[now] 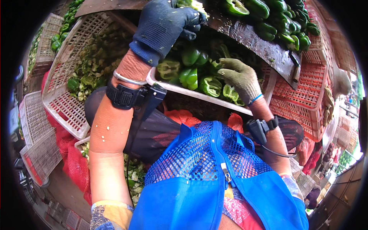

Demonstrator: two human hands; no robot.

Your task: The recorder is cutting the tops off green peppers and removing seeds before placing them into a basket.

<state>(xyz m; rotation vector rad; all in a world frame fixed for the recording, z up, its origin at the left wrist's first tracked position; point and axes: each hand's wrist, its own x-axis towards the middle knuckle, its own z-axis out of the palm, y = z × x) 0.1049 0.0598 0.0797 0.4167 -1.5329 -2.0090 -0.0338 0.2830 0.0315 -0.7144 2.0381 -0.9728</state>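
Observation:
My left hand (159,28), in a dark blue coated glove, is closed around a pale green piece of bell pepper (193,5) at the top edge. Part of that piece is hidden by the fingers. My right hand (240,78), in a greyish-green knitted glove, reaches over a white crate (207,93) of cut green bell peppers (189,78). Its fingers are stretched out to the left, close above the peppers, and I cannot tell whether the tips touch one. Halved peppers (211,86) with exposed insides lie just below this hand.
At left, a white crate (73,122) holds green pepper scraps (94,61). A dark wet board (245,36) spans the top, with whole green peppers (281,19) heaped on it. Red crates (301,86) stack at right. Red mesh sacks (73,161) lie at lower left.

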